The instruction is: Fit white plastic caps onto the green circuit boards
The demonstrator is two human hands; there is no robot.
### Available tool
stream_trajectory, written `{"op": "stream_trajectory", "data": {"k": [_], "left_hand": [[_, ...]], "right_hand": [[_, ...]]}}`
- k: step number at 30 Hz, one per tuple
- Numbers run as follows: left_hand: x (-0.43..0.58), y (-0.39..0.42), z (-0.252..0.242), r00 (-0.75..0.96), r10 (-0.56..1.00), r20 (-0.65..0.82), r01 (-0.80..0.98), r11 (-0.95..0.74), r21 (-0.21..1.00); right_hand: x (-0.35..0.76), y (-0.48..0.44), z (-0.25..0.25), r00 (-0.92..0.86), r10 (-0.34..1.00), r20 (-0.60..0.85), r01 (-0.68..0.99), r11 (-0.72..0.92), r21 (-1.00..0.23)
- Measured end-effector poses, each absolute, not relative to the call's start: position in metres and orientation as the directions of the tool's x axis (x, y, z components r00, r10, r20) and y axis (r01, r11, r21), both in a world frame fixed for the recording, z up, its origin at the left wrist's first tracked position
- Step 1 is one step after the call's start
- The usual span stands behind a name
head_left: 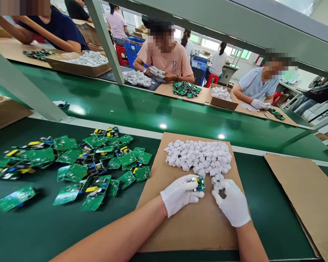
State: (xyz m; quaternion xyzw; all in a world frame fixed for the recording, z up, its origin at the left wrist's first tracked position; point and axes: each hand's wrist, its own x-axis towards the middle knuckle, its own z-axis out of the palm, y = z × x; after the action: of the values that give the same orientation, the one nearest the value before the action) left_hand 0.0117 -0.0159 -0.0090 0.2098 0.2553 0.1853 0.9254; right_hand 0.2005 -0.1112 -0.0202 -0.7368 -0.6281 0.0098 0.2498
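Observation:
My left hand (182, 194), in a white glove, grips a small green circuit board (200, 183) with components on it, above the cardboard sheet (180, 233). In a white glove too, my right hand (232, 202) has its thumb and forefinger curled into a ring. Their tips meet at a small white piece (217, 178) at the near edge of the white pile (198, 155); the exact contact is hard to make out. A spread heap of green circuit boards (98, 160), with yellow, blue and black components, lies to the left.
A second cardboard sheet (308, 193) lies at the right. Beyond a pale rail runs a green conveyor belt (142, 112). Grey metal posts (106, 40) and a beam cross the view. Across the belt, several people sit with boards and boxes of white pieces (221, 94).

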Motion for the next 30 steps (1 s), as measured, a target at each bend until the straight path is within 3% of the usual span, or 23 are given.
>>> {"op": "stream_trajectory", "data": {"k": [4, 11, 14, 17, 21, 25, 28, 30], "left_hand": [[0.011, -0.015, -0.009, 0.802, 0.438, -0.406, -0.22, 0.849, 0.48], [0.01, -0.012, -0.004, 0.822, 0.425, -0.379, -0.212, 0.846, 0.49], [0.011, -0.013, -0.003, 0.819, 0.427, -0.383, -0.209, 0.843, 0.495], [0.011, -0.014, -0.003, 0.81, 0.445, -0.382, -0.227, 0.839, 0.494], [0.011, -0.015, -0.004, 0.811, 0.459, -0.362, -0.243, 0.828, 0.505], [0.012, -0.015, -0.007, 0.82, 0.476, -0.317, -0.262, 0.805, 0.532], [0.011, -0.014, -0.008, 0.81, 0.515, -0.28, -0.296, 0.772, 0.563], [0.01, -0.014, -0.006, 0.803, 0.536, -0.259, -0.322, 0.757, 0.568]], "right_hand": [[0.201, -0.116, -0.023, 0.236, 0.93, 0.281, 0.89, -0.09, -0.447], [0.196, -0.115, -0.012, 0.168, 0.959, 0.228, 0.899, -0.054, -0.435], [0.198, -0.118, -0.016, 0.209, 0.948, 0.24, 0.861, -0.062, -0.505], [0.204, -0.123, -0.02, 0.363, 0.914, 0.182, 0.701, -0.139, -0.7], [0.208, -0.129, -0.014, 0.527, 0.849, 0.025, 0.285, -0.149, -0.947], [0.201, -0.125, 0.006, 0.466, 0.882, -0.073, 0.063, -0.116, -0.991], [0.19, -0.112, 0.021, 0.405, 0.906, -0.119, 0.047, -0.151, -0.987], [0.182, -0.1, 0.025, 0.362, 0.932, -0.037, 0.102, -0.079, -0.992]]}}
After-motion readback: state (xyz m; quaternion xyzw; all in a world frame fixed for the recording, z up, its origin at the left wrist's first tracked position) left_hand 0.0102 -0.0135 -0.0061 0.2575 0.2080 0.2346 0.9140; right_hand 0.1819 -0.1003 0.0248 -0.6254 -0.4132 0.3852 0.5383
